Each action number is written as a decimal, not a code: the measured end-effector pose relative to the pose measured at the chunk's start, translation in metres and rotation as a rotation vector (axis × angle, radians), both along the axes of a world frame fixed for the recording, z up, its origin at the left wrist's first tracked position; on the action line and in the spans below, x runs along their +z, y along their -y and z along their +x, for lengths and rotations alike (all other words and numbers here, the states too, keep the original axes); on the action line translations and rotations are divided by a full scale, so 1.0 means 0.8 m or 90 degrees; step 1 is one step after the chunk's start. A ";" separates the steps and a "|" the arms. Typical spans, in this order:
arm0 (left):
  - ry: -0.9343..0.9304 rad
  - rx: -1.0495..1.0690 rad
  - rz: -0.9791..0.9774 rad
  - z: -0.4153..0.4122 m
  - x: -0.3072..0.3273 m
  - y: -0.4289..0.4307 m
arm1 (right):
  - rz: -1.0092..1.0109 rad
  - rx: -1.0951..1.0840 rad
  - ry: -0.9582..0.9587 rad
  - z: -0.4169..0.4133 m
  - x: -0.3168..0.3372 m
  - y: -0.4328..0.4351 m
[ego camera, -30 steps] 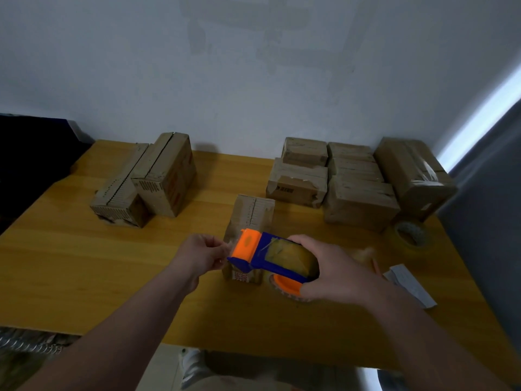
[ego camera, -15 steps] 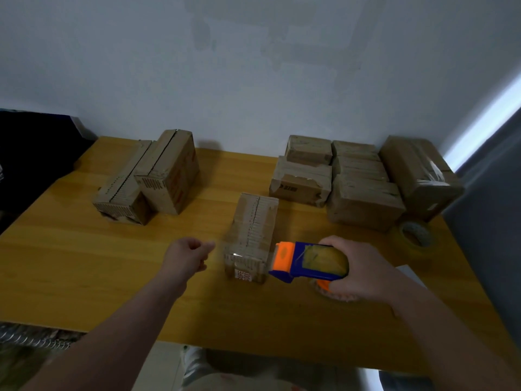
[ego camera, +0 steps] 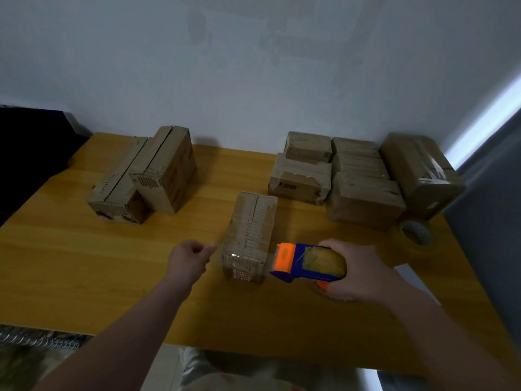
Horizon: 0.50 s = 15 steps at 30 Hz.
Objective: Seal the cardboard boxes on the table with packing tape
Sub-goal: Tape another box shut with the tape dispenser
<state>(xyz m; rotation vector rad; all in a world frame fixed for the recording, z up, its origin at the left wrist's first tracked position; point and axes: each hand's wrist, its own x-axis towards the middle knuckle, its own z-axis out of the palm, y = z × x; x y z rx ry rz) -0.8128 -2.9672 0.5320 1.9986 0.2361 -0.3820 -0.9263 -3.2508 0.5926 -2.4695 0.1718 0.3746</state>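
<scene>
Evidently the step in hand is drawing out a length of tape for the middle box [ego camera: 251,230]. The box stands on the table [ego camera: 84,263] between the 2 hands, its top seam running from 6 to 12 o'clock.

At the box's 9 o'clock, just beside its near corner, the left hand [ego camera: 191,259] is curled, thumb against forefinger. It pinches what looks like the free end of clear tape [ego camera: 234,254]. The strip shows only as a faint sheen across the box's near top edge, so the hold is a judgement.

At the box's 3 o'clock the right hand [ego camera: 358,269] wraps round the blue and orange tape dispenser [ego camera: 310,262], whose orange nose points at the box and sits just beside it.

2 more boxes [ego camera: 141,176] lie together at 10 o'clock, their seams bare. A cluster of boxes [ego camera: 352,179] sits at 1 o'clock; at least 1 of them shows glossy tape. A spare tape roll [ego camera: 417,235] lies at 3 o'clock, well past the dispenser, with a white paper [ego camera: 408,275] near it.

The task seems partly done, with this box and the pair at 10 o'clock left to seal. The next move calls for keeping the strip taut, lining it up over the seam toward 12 o'clock, and pressing it flat before cutting. Slack tape would likely wrinkle or stick to itself.
</scene>
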 end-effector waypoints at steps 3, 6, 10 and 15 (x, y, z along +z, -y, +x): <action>-0.008 -0.004 0.015 0.002 -0.003 0.002 | -0.013 0.004 -0.020 0.004 -0.005 -0.003; -0.030 -0.023 0.012 0.002 -0.006 0.004 | 0.009 -0.011 -0.036 0.007 -0.009 -0.008; -0.078 -0.043 -0.034 0.002 -0.009 0.006 | 0.007 -0.013 -0.057 0.012 -0.012 -0.017; -0.137 -0.079 -0.048 0.003 -0.011 0.004 | 0.011 -0.012 -0.057 0.018 -0.020 -0.020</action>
